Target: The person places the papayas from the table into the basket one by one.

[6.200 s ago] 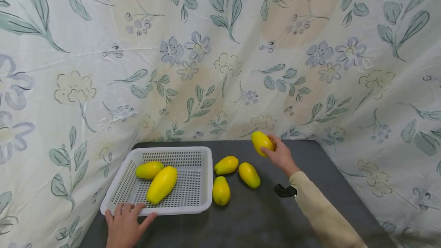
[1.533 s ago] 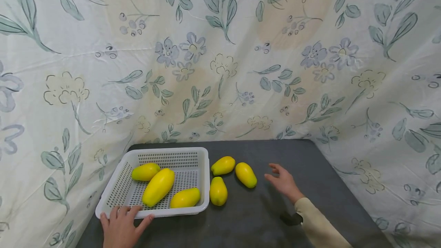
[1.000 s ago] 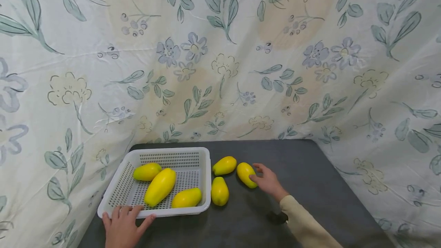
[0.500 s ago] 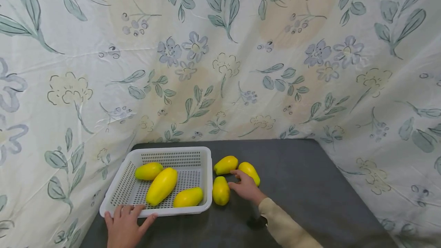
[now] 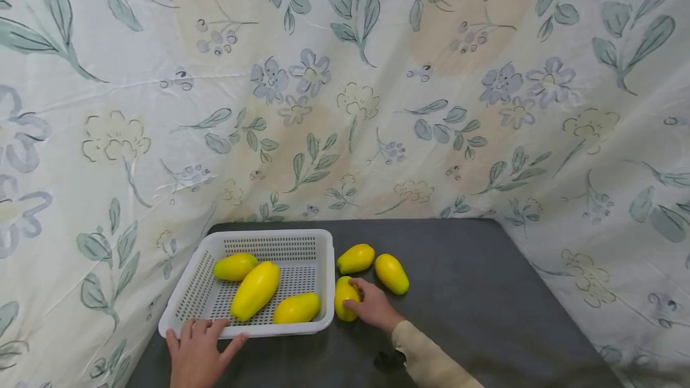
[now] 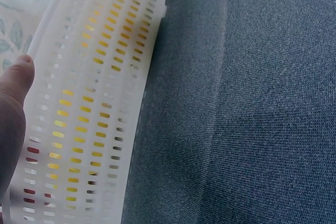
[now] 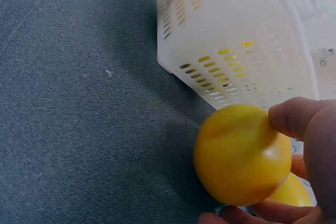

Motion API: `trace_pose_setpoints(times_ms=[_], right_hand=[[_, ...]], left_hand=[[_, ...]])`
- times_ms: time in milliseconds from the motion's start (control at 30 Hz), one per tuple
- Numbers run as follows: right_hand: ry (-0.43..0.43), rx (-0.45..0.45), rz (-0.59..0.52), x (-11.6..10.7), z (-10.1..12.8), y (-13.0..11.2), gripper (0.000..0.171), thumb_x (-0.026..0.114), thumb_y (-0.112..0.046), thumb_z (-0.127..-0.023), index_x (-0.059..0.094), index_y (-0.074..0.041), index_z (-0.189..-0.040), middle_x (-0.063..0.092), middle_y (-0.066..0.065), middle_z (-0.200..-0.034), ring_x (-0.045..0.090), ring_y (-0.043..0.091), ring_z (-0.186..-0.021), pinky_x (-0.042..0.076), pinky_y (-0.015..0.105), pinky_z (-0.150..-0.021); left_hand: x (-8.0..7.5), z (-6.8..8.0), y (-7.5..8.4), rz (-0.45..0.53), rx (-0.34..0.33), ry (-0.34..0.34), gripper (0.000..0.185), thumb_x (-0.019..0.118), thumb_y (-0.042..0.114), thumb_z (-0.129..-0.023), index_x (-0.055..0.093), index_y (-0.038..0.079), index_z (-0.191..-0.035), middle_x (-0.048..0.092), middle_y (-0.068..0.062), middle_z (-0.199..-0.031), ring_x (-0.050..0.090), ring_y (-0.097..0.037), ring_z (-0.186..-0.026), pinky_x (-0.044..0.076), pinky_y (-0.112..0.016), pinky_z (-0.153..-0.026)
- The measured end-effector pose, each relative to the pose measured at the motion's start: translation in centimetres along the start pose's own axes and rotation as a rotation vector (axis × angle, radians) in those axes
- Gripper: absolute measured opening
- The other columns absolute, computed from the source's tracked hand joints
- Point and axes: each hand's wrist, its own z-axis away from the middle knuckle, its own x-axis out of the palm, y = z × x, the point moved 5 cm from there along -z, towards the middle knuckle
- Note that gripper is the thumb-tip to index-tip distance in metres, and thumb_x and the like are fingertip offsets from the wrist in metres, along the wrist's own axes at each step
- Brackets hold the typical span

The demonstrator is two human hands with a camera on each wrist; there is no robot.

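A: What does the right hand [image 5: 375, 306] hold?
B: It grips a yellow fruit [image 5: 342, 297], thumb on the near side, fingers round the far side.
A: Where is that fruit?
B: At the dark table [image 5: 458, 292], just beside the right wall of the white basket [image 5: 286, 329]. Whether it is lifted at all, one cannot tell.
A: And the left hand [image 5: 198, 353]?
B: It holds the basket's near rim by the left corner. Its fingers reach over the rim to the inside; in the left wrist view the thumb is outside.
A: What lies about the right hand?
B: Two loose fruits on the table. The far fruit [image 5: 356, 258] lies behind the gripped one, and the outer fruit [image 5: 392, 274] is to the right, just beside it.
A: Inside the basket?
B: Three. The back fruit [image 5: 235, 267] is at the left rear, the large fruit [image 5: 256, 291] slants across the middle, the front fruit [image 5: 296, 308] lies at the near right corner.
A: Farther out?
B: A pale sleeve [image 5: 431, 361] covers the right forearm, and floral cloth [image 5: 323, 166] hangs behind the table and along its sides.
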Motion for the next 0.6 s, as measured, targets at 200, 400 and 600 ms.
trace_pose_setpoints(times_ms=[200, 400, 600], right_hand=[[0.018, 0.014, 0.001, 0.42, -0.35, 0.1, 0.056, 0.075, -0.028, -0.092, 0.056, -0.009, -0.141, 0.062, 0.015, -0.139, 0.062, 0.025, -0.109, 0.054, 0.051, -0.098], [0.035, 0.006, -0.008, 0.56, -0.35, 0.02, 0.055, 0.075, -0.025, -0.091, 0.057, -0.009, -0.14, 0.061, 0.017, -0.14, 0.06, 0.027, -0.11, 0.053, 0.052, -0.098], [0.054, 0.026, -0.051, 0.63, -0.16, 0.54, 0.054, 0.074, -0.025, -0.09, 0.058, -0.01, -0.139, 0.06, 0.017, -0.141, 0.06, 0.029, -0.112, 0.053, 0.053, -0.099]], left_hand=[[-0.17, 0.1, 0.11, 0.013, 0.008, -0.001, 0.083, 0.059, 0.082, -0.081, 0.072, 0.009, -0.117, 0.063, -0.025, -0.117, 0.042, -0.054, -0.121, 0.004, -0.081, -0.113], [-0.14, 0.19, 0.07, 0.016, 0.009, 0.006, 0.078, 0.063, 0.078, -0.082, 0.072, 0.009, -0.116, 0.063, -0.026, -0.117, 0.041, -0.054, -0.122, 0.005, -0.081, -0.113], [-0.14, 0.23, 0.12, 0.017, 0.007, 0.002, 0.079, 0.062, 0.079, -0.081, 0.072, 0.009, -0.116, 0.063, -0.025, -0.117, 0.041, -0.054, -0.122, 0.005, -0.081, -0.113]])
